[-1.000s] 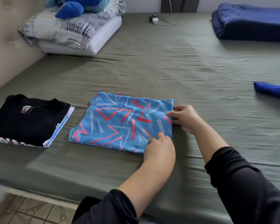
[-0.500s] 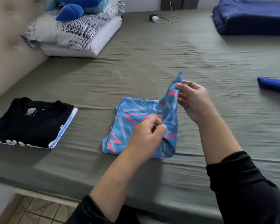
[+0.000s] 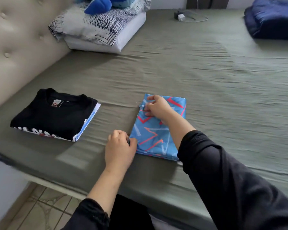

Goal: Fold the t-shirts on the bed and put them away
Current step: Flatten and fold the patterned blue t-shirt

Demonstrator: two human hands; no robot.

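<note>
Near bed edge, folded blue shirt (image 3: 158, 130) lies long axis front-to-back, L hand (image 3: 119, 147) pinching near-left corner, R hand (image 3: 156, 107) pinching far-left (stack (image 3: 53, 113) lies leftward).

Soft daylight, slight motion blur, wide-angle edges.

Light-blue t-shirt with red and grey zigzag print (image 3: 158, 130) folded into narrow rectangle, flat on my olive-green bed sheet (image 3: 206, 77) near front edge. Folded black t-shirt stack (image 3: 51, 113) well apart, left.

No legible text anywhere.
</note>
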